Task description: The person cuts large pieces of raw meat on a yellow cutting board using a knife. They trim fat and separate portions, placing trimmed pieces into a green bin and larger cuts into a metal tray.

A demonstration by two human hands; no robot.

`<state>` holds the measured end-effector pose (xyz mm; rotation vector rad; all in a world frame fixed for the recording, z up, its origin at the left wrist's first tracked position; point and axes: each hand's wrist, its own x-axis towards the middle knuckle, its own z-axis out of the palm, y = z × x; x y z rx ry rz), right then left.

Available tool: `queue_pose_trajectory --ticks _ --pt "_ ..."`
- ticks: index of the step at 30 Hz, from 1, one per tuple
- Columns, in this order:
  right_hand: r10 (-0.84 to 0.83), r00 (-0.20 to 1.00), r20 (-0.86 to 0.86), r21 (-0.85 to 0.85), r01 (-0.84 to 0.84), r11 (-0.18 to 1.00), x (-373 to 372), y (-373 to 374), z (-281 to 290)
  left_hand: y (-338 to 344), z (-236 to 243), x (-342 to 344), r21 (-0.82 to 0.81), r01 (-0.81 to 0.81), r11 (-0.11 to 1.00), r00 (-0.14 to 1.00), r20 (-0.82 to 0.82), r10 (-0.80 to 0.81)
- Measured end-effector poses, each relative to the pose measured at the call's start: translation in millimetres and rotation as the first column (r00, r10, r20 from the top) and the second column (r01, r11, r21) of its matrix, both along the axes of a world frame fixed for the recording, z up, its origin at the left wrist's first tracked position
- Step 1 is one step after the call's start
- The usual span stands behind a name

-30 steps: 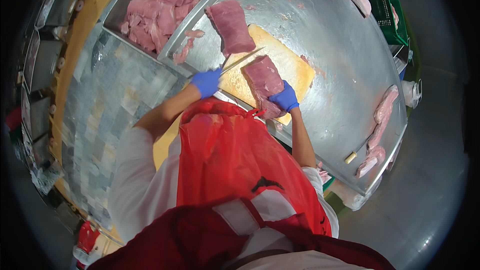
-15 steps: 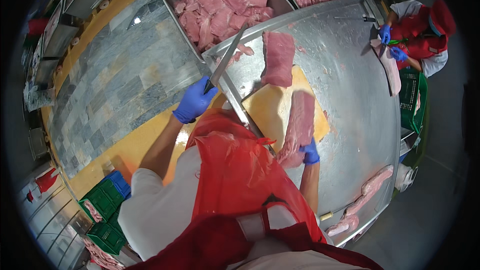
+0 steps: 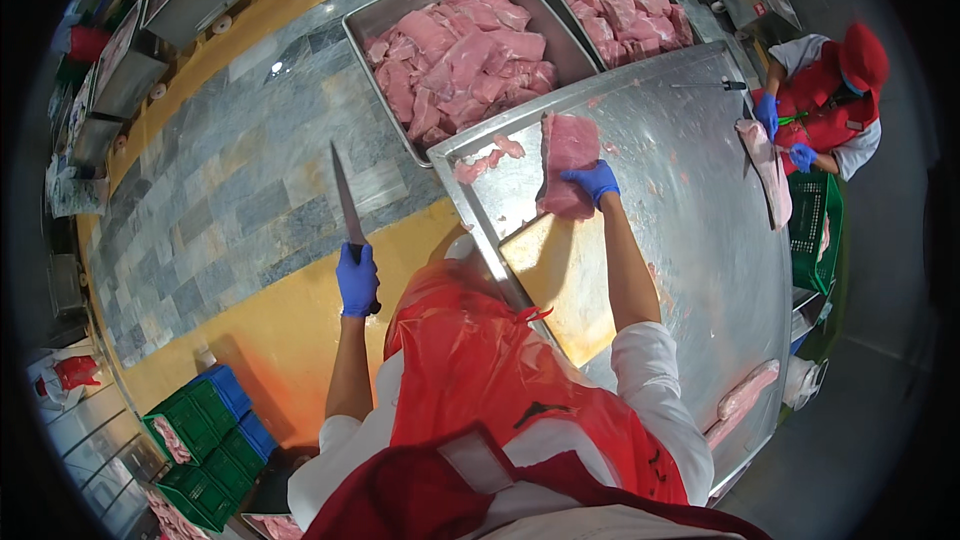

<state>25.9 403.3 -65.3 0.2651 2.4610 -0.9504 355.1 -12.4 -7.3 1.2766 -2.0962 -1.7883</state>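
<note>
— Item in right hand (image 3: 592,180), blue glove?
— Flat slab of raw pink meat (image 3: 568,162), moist, roughly rectangular, edges ragged; pinched along lower right corner, fingers closed over it. Resting on dull, smeared stainless steel table (image 3: 690,230), just beyond pale yellow plastic cutting board (image 3: 560,280).
— Left hand (image 3: 357,280)?
— Blue glove too, fist wrapped tight around dark handle of long narrow steel knife (image 3: 347,198); blade pointing away, clear of table, above grey tiled floor (image 3: 220,200).
— Farther out?
— Deep rectangular steel tray (image 3: 395,15), heaped with pink cuts.
</note>
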Motion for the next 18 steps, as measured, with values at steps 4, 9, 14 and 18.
queue_pose_trajectory --ticks 4,9,14,18 --pt "0.061 0.997 -0.055 -0.114 -0.067 0.991 -26.4 -27.8 -17.6 -5.4 -6.8 19.7 0.112 -0.131 0.985 0.991 0.007 0.131" --pt "-0.055 0.944 -0.324 -0.227 -0.022 0.974 -20.8 -63.7 -50.7 -5.2 -8.7 16.0 0.052 -0.077 0.996 0.997 -0.01 0.078" --pt "-0.136 0.913 0.384 -0.791 0.401 0.462 19.3 -78.0 -56.7 8.2 -24.6 14.1 0.108 -0.08 0.991 0.992 -0.092 0.09" --pt "-0.011 0.963 0.268 -0.923 0.26 0.283 6.1 -162.8 84.3 -5.8 -14.1 22.9 0.084 -0.13 0.988 0.987 -0.084 0.137"
